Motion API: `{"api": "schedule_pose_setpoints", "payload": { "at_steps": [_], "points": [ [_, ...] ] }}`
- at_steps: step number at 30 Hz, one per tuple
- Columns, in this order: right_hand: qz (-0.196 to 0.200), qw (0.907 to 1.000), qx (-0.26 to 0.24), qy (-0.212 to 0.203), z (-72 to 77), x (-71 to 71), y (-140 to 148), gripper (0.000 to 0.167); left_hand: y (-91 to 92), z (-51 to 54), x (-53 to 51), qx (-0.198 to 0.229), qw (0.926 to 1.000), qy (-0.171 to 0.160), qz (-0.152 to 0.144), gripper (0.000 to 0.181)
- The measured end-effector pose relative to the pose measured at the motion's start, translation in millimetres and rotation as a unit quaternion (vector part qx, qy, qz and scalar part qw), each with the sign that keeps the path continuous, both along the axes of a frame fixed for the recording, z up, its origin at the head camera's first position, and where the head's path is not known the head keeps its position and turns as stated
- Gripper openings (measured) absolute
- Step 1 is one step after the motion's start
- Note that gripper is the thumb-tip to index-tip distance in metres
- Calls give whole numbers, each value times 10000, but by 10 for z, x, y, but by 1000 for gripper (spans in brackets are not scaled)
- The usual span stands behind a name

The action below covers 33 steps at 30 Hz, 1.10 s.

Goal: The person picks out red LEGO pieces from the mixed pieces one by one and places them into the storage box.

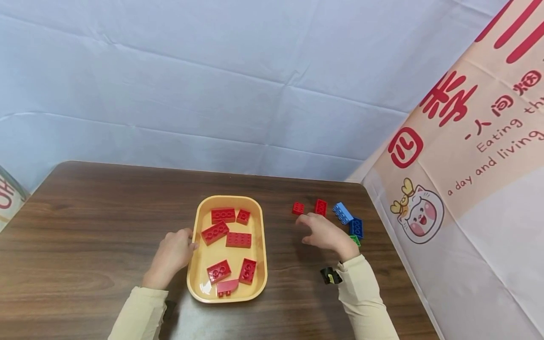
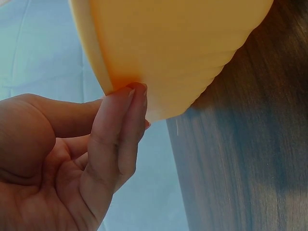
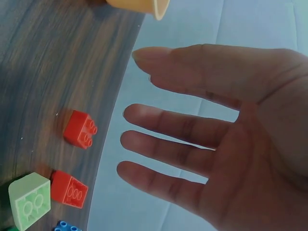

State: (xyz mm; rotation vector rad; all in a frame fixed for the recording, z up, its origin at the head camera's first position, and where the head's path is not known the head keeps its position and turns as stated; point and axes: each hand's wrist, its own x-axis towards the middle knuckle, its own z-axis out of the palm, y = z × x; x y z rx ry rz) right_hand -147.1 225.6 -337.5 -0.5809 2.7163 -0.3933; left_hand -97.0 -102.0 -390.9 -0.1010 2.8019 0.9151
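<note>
A yellow tray (image 1: 190,278) holds several red toy bricks (image 1: 238,240). My left hand (image 1: 172,252) is at its left side; in the left wrist view, thumb and fingers pinch the tray rim (image 2: 98,53). My right hand (image 1: 323,232) hovers over the table to the right, fingers extended and nothing in them. Beyond its fingertips lie a small red brick (image 1: 298,208) and a longer red brick (image 1: 320,207). A pale green brick (image 3: 30,199) shows beside them in the right wrist view; in the head view the hand hides it.
Right of the right hand lie a light blue brick (image 1: 342,213), a dark blue brick (image 1: 356,228) and a partly covered green brick (image 1: 355,240). The brown wooden table (image 1: 106,226) ends at a pale cloth backdrop (image 1: 191,94) behind and a printed cloth on the right.
</note>
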Motion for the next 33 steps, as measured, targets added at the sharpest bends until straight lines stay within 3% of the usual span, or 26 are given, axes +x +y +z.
{"api": "schedule_pose_setpoints", "payload": {
  "at_steps": [9,21,33],
  "points": [
    [-120,9998,-34,-166,-20,8,17,39,0,-6,-3,16,10000,9,1,24],
    [13,10000,-56,-47,-28,-90,92,35,3,-7,-5,-9,10000,-18,-2,26],
    [5,9995,-309,-73,-223,-281,135,35,-1,6,-6,-40,10000,-28,-19,26]
  ]
}}
